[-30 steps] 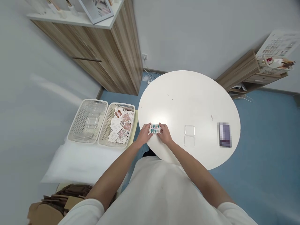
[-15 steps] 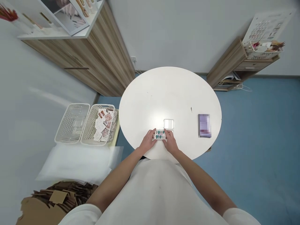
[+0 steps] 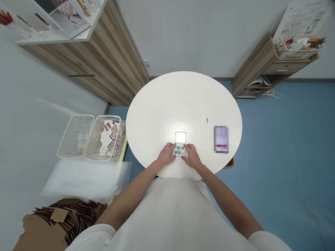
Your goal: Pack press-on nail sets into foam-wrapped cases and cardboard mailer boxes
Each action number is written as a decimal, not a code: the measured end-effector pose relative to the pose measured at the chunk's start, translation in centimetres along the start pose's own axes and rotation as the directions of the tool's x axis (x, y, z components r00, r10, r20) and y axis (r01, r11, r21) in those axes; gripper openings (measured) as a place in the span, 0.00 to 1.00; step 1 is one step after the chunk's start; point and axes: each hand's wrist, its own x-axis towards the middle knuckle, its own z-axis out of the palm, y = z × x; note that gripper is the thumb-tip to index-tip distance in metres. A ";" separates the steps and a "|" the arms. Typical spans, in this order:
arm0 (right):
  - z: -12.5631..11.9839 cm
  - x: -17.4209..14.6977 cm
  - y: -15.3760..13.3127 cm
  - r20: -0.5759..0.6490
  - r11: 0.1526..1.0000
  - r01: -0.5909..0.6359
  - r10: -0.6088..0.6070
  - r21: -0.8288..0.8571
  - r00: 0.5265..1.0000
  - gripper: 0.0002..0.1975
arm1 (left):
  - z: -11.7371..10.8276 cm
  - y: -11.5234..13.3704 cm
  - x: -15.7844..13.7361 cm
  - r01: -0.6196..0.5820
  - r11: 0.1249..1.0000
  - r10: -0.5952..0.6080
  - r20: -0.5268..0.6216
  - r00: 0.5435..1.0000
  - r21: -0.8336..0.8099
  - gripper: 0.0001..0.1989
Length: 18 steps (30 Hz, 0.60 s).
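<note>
A small tray of press-on nails [image 3: 179,150], teal and pale in two rows, lies at the near side of the round white table [image 3: 183,101]. Its clear plastic case stands open, the lid [image 3: 180,137] tipped back behind the nails. The tray lines up with the case's base; whether it sits fully down inside I cannot tell. My left hand [image 3: 166,154] grips the left edge between thumb and fingers. On the right edge, my right hand [image 3: 192,156] does the same, its fingertips close to the lid's hinge.
A blurred purple packet [image 3: 221,139] lies at the table's right. Left of the table are a basket of cards [image 3: 89,148], another basket [image 3: 62,144], white sheets [image 3: 81,177] and brown cardboard [image 3: 44,230]. Wooden cabinets [image 3: 117,52] [image 3: 259,66] stand at the back.
The nail tray was left of the open case's lid; now the two are lined up, lid directly behind the nails. Both hands stay on the sides. The whole view has shifted slightly.
</note>
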 end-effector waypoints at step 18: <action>0.5 0.6 0.9 0.036 0.997 0.040 -0.038 -0.061 0.999 0.31 | 1.2 0.0 0.3 0.056 0.998 -0.057 0.047 0.997 0.006 0.33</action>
